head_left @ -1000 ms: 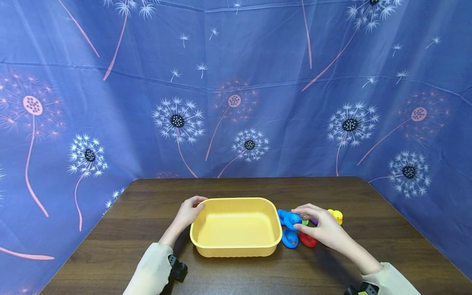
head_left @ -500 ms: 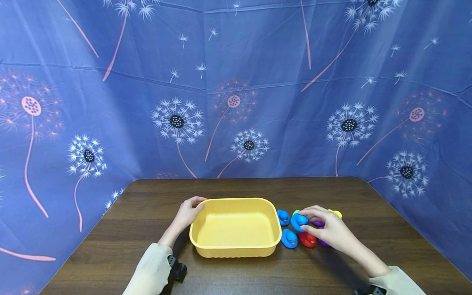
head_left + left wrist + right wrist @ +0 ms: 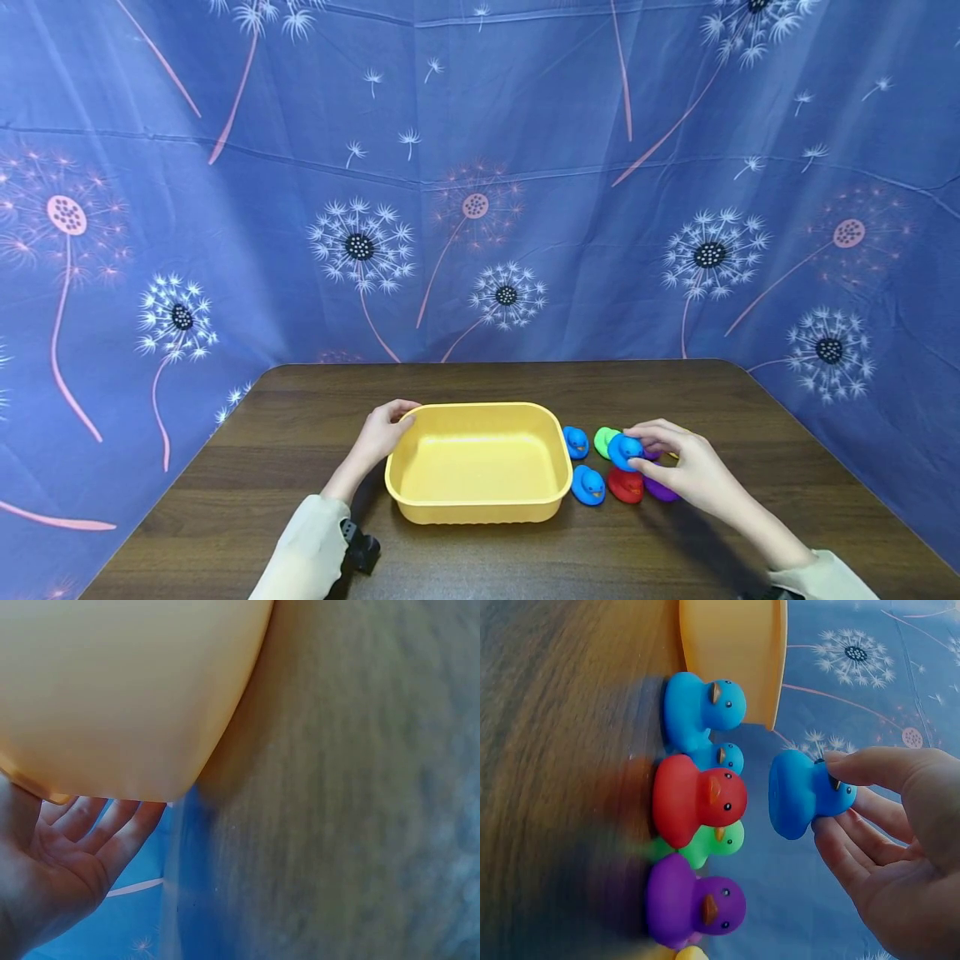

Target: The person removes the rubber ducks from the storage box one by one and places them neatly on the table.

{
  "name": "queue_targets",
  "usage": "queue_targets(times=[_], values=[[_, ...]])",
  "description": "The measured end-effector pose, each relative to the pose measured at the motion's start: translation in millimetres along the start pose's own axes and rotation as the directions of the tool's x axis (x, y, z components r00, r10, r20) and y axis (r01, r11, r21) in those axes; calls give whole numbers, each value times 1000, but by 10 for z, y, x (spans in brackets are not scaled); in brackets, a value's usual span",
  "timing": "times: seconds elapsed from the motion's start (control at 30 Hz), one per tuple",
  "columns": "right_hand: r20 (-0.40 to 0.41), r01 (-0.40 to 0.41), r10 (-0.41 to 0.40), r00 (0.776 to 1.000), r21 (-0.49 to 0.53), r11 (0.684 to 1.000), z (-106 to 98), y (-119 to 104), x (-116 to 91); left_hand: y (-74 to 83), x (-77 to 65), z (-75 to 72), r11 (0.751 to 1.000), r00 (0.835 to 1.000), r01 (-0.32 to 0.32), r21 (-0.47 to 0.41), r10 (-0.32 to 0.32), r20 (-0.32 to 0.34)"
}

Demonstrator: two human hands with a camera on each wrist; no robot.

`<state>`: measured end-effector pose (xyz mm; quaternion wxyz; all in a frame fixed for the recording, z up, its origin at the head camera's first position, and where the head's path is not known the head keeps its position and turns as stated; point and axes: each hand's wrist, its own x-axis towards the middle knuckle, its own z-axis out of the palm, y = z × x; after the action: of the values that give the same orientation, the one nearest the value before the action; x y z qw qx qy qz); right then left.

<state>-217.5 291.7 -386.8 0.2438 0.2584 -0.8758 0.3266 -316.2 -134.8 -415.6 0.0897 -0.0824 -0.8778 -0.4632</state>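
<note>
A blue rubber duck point(image 3: 622, 452) is pinched between the thumb and fingers of my right hand point(image 3: 693, 468); the right wrist view shows this blue duck point(image 3: 795, 795) held up clear of the table. Below and around it stand a red duck point(image 3: 625, 485), a green duck point(image 3: 603, 440) and purple ducks point(image 3: 660, 490), partly covered by the hand. Two more blue ducks sit beside a yellow plastic basin point(image 3: 480, 503), the nearer blue duck point(image 3: 588, 486) by its front right corner. My left hand point(image 3: 384, 433) grips the basin's far left corner, thumb at the rim and fingers point(image 3: 120, 832) behind the wall.
The brown wooden table point(image 3: 480, 558) carries everything. A blue cloth with dandelion print point(image 3: 480, 125) hangs behind its back edge. In the right wrist view, a bit of a yellow duck point(image 3: 692, 953) shows past the purple one.
My right hand has carried the blue duck rightward, away from the basin, uncovering the far blue duck and the green one. The left hand and basin have stayed put.
</note>
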Motion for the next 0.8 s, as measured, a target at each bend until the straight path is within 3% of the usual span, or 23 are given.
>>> queue_targets(times=[0.8], values=[[-40, -29, 27, 999, -44, 999, -206, 146, -174, -13, 13, -2, 1000, 1000, -7, 2, 7, -7]])
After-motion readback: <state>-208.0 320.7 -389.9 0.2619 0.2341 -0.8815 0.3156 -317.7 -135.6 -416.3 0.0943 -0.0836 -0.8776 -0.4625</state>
